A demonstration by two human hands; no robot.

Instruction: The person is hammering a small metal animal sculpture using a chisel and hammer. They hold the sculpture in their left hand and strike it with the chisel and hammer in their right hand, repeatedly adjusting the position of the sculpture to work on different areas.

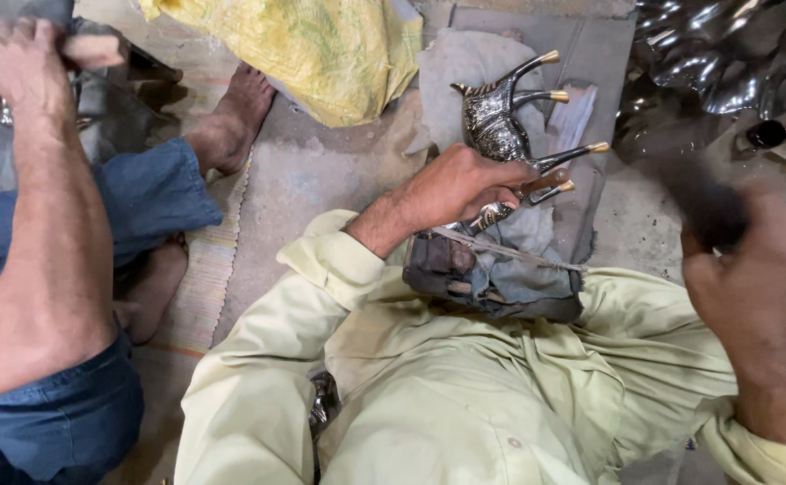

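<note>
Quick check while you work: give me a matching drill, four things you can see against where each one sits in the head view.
Things:
1. left hand
2. right hand
3. yellow sack
4. co-worker's bare foot

Places:
A. top centre, on the floor
B. right edge, raised and blurred, around a dark tool
C. middle, gripping the metal animal figure
D. upper left, beside a blue trouser leg

Pairs: 1-C, 2-B, 3-A, 4-D
</note>
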